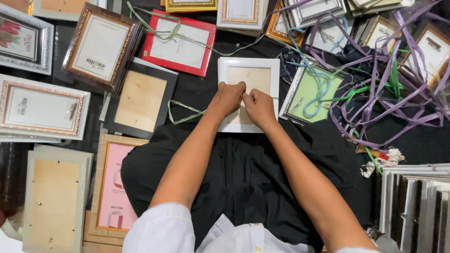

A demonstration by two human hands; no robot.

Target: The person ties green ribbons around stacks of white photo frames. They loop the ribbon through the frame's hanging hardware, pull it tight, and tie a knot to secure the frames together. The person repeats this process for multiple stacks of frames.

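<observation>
While face-down, white frame shows backing.

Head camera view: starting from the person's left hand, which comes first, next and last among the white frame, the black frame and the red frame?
From the left hand:
1. White frame, lying back-up directly under both hands, touched.
2. Black frame, back-up, off to the left.
3. Red frame, farther up and left, near the top edge.

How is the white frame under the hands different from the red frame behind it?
The white frame lies back side up, showing a plain brown board; the red frame lies face up, showing a white printed sheet. The left hand and right hand both rest on the white frame, while nothing but a green ribbon crosses the red one. The white frame sits square; the red one sits slightly turned. Both are rectangular picture frames.
</observation>
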